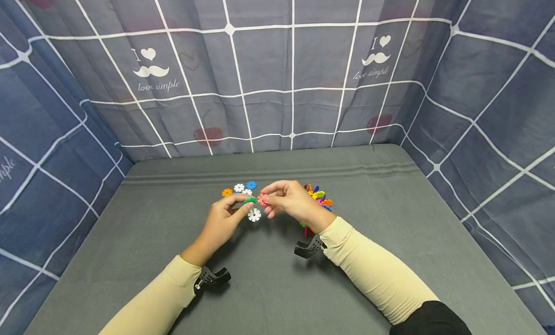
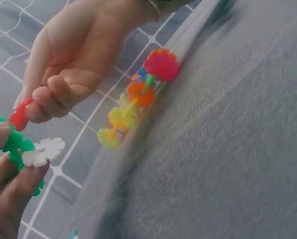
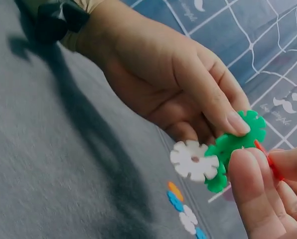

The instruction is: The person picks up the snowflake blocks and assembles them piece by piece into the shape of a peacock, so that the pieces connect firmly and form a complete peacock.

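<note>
My left hand (image 1: pixel 223 221) pinches green notched snowflake discs (image 3: pixel 243 130) between thumb and fingers. A white snowflake disc (image 3: pixel 194 160) is joined to the green ones and sticks out below the fingers. From the other side, my right hand (image 1: pixel 292 200) pinches a red snowflake disc (image 2: pixel 21 115) between thumb and fingertips. The red disc's edge meets the green discs in the right wrist view, partly covered by the right fingertips (image 3: pixel 248 172). Both hands are raised over the grey cloth, fingertips close together.
Loose snowflake discs lie beyond the left hand, among them an orange disc (image 1: pixel 227 193), a white disc (image 1: pixel 239 187) and a blue disc (image 1: pixel 251 184). A multicoloured cluster of joined discs (image 2: pixel 138 94) sits by the right wrist. Patterned curtains (image 1: pixel 269 65) surround the grey-covered surface (image 1: pixel 269 287).
</note>
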`<state>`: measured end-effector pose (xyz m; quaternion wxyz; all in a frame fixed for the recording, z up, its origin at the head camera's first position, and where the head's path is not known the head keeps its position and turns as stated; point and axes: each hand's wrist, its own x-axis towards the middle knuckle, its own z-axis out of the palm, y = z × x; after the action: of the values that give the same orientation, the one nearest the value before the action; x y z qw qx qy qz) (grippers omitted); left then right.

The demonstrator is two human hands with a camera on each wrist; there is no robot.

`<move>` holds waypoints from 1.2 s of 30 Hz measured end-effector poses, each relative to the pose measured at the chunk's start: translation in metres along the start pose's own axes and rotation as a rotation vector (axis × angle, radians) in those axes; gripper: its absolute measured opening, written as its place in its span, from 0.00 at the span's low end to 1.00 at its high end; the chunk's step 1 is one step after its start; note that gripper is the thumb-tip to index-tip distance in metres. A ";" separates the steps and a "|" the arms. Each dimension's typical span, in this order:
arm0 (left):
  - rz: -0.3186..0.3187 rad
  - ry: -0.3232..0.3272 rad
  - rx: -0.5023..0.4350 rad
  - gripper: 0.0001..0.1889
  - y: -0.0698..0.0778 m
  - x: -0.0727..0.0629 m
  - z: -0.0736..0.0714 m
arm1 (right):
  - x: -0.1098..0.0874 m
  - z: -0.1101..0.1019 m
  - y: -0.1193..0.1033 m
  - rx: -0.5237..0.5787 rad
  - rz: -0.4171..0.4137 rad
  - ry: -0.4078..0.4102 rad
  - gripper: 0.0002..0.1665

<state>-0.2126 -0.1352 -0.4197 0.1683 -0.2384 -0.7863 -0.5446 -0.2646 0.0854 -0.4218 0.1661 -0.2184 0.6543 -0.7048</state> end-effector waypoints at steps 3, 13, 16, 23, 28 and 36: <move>0.039 -0.021 -0.018 0.08 -0.005 -0.001 0.003 | -0.003 0.000 0.003 0.006 -0.024 -0.027 0.15; 0.065 -0.076 0.007 0.08 -0.037 -0.004 0.012 | -0.014 0.003 0.007 -0.052 -0.035 -0.006 0.13; 0.068 -0.055 -0.015 0.07 -0.034 -0.006 0.015 | -0.017 0.012 0.007 -0.065 -0.044 0.051 0.12; 0.106 -0.052 -0.001 0.08 -0.003 -0.002 0.007 | -0.019 0.020 0.005 -0.100 -0.060 0.102 0.14; 0.058 -0.083 -0.023 0.09 -0.020 0.002 0.006 | -0.030 -0.007 -0.015 -0.458 -0.169 0.213 0.13; 0.016 -0.112 -0.024 0.08 -0.036 0.000 0.006 | -0.068 -0.103 -0.004 -0.849 -0.178 0.464 0.08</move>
<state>-0.2324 -0.1403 -0.4498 0.1256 -0.2767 -0.7860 -0.5384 -0.2603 0.2088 -0.4291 -0.1488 -0.1590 0.8823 -0.4172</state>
